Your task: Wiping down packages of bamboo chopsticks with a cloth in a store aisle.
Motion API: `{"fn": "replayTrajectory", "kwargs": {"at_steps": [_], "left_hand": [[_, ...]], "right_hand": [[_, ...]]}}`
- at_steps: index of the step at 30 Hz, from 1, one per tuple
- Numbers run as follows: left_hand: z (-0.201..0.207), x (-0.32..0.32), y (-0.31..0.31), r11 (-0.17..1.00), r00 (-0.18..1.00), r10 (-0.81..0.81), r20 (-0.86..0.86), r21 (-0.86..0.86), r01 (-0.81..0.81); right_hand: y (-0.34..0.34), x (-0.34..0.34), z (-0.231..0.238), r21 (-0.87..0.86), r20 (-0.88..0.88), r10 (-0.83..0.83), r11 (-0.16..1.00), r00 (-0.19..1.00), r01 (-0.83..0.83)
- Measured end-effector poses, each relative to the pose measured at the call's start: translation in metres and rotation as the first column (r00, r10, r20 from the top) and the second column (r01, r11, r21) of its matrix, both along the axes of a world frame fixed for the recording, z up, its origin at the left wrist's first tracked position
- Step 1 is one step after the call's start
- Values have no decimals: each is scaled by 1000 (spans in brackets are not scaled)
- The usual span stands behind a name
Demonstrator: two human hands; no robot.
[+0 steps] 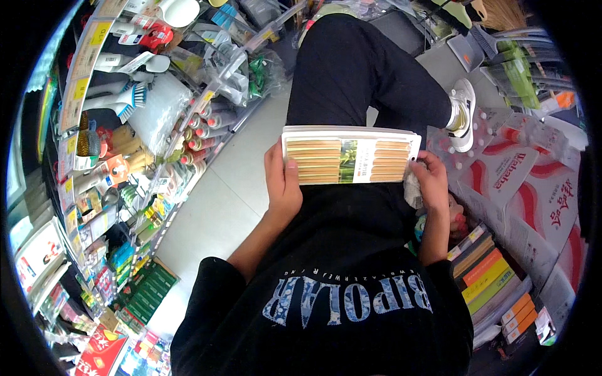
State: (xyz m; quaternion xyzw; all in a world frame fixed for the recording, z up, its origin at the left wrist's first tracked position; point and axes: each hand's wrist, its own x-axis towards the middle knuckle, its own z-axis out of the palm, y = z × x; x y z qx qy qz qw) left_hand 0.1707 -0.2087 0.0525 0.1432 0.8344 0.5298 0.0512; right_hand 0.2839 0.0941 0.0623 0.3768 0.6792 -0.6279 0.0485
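Observation:
A small stack of flat packs of bamboo chopsticks (313, 161) lies level over my lap, pale sticks showing on both sides of a green and white printed band. My left hand (283, 182) grips the left end, thumb on top and fingers underneath. At the right end, my right hand (433, 182) is closed, its thumb and fingertips at the packs' edge. A crumpled greyish cloth (412, 189) hangs from the fingers of that hand. The undersides of the packs are hidden.
Crowded shelves (213, 88) on the left hold brushes (125, 100) and bottles. Green boxes (150, 291) stand low on the left. Red and white cartons (520, 182) lie at right, near stacked colourful boxes (486, 276). Dustpans (467, 53) are at the far right.

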Motion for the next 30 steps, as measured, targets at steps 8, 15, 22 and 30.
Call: {"fn": "replayTrajectory", "kwargs": {"at_steps": [8, 15, 22, 30], "left_hand": [[9, -3, 5, 998, 992, 13, 126, 55, -20], [6, -2, 9, 998, 992, -4, 124, 60, -3], [9, -1, 14, 999, 991, 8, 134, 43, -13], [10, -1, 15, 999, 987, -12, 162, 44, 5]], "right_hand": [[-2, -2, -5, -29, -155, -48, 999, 987, 44], [0, 0, -1, -75, -107, -90, 994, 990, 82], [0, 1, -2, -88, -115, -127, 989, 985, 117], [-1, -1, 5, -47, -100, -120, 992, 988, 116]]}}
